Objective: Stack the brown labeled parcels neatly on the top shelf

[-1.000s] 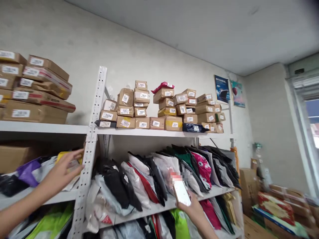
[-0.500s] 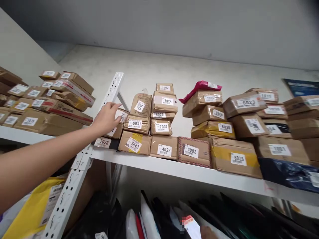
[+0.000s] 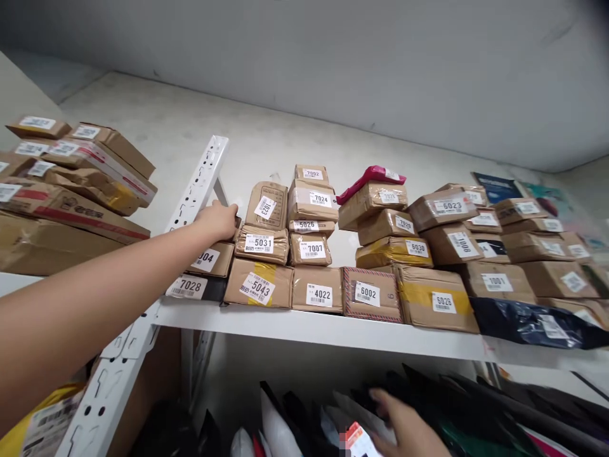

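Observation:
My left hand (image 3: 216, 220) reaches up to the top shelf (image 3: 333, 330). Its fingers curl over a small cardboard box that it mostly hides. That box sits on the box labelled 5004 (image 3: 212, 259), above the dark parcel 7028 (image 3: 195, 287). Just right of the hand stand the boxes 1023 (image 3: 269, 206) and 5031 (image 3: 261, 244). My right hand (image 3: 404, 425) is low at the bottom edge, among the plastic mailers, and holds a phone (image 3: 359, 441) of which only the top shows.
A perforated white upright (image 3: 200, 184) splits the shelving beside my left hand. Larger taped boxes (image 3: 71, 203) pile up to its left. More numbered boxes, a pink parcel (image 3: 375, 178) and a dark blue bag (image 3: 528, 320) fill the right. Dark mailers (image 3: 476, 406) stand below.
My left hand rose from the lower shelf to the top shelf and closed over the small box above 5004. The view tilted up and closer. My right hand with the phone dropped to the frame's bottom.

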### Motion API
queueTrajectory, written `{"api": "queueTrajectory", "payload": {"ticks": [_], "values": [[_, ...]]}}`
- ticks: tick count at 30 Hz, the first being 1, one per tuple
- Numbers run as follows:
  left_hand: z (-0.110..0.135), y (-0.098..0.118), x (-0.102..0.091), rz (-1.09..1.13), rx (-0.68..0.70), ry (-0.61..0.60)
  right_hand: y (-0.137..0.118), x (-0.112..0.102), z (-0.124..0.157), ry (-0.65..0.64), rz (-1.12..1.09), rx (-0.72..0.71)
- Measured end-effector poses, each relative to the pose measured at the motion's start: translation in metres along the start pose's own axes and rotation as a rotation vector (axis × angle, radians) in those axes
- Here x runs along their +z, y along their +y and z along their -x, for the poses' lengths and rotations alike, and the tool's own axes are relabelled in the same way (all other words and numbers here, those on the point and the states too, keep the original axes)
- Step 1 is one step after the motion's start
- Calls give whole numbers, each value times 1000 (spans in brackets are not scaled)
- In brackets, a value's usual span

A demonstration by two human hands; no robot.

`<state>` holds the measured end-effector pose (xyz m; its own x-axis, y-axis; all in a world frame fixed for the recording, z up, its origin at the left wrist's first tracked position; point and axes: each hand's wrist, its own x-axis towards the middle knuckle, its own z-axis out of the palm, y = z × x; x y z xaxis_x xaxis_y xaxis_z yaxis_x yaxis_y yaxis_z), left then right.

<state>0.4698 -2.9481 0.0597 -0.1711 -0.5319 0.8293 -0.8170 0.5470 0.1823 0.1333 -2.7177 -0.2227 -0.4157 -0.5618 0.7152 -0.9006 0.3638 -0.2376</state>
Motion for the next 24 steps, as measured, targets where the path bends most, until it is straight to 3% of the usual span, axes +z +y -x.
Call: {"api": "queueTrajectory", "payload": {"ticks": [3,5,7,9,12,15,24], "values": [[-3,3,3,-1,8,29,-90,-56,-11,346,-162,-139],[-1,3,4,5,22,43,-146,-82,-30,606,-234,-265],[2,1,3,14,49,58,-190,-96,-58,708,-255,-309],[5,-3,1,40,89,68,-219,-102,-89,657,-226,-189],[8,-11,-2,104,134,88,-240,-104,-125,591,-270,3],[9,-16,-3,119,162,110,-247,-103,-142,582,-260,47],[16,-15,-3,-9,229,228,-242,-110,-142,480,-297,56]]}}
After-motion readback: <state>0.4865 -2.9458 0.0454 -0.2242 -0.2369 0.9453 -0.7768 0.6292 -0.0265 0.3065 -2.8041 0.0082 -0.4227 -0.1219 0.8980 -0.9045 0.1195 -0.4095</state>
